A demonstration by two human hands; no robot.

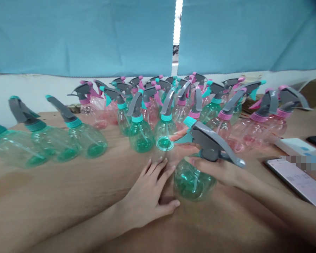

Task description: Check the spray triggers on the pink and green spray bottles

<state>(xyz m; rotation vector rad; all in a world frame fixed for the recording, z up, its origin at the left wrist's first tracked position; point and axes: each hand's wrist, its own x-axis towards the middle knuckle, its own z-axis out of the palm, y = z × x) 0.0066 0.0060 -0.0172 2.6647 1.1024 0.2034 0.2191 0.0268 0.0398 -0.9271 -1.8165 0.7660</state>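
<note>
My right hand (221, 170) is closed around the neck of a green transparent spray bottle (193, 182). Its grey trigger head with a turquoise nozzle points up and to the left, and the bottle looks slightly tilted. My left hand (151, 191) rests palm down beside it on the table, fingers spread and holding nothing. Just beyond the left fingertips stands another green spray bottle (165, 128) with a turquoise collar. A bright ring shows low on that bottle; whether it is the base or something else I cannot tell. A green bottle (140, 135) stands to its left.
Several green spray bottles (86, 140) line the left side of the wooden table (76, 186). Many pink (250, 130) and green ones crowd the back. On the right lies a phone (297, 179) near a white box (296, 146). Blue cloth (94, 38) hangs behind.
</note>
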